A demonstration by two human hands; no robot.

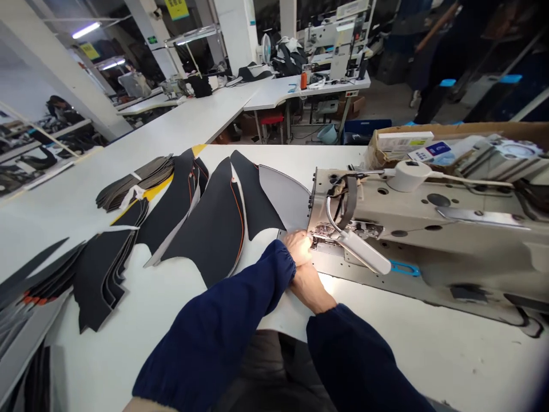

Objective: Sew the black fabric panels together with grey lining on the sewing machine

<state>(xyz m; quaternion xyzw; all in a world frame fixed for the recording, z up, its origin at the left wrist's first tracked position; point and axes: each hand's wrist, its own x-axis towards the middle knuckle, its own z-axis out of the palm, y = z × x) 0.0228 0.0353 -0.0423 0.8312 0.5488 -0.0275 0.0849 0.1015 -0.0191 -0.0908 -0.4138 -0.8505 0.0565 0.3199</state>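
Several curved black fabric panels (206,234)

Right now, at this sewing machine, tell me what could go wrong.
The left hand sits tight against the needle area of the sewing machine, so fingers could get caught. The grey panel could feed in crooked. The black cut panels lie close beside it and could get pulled out of line.
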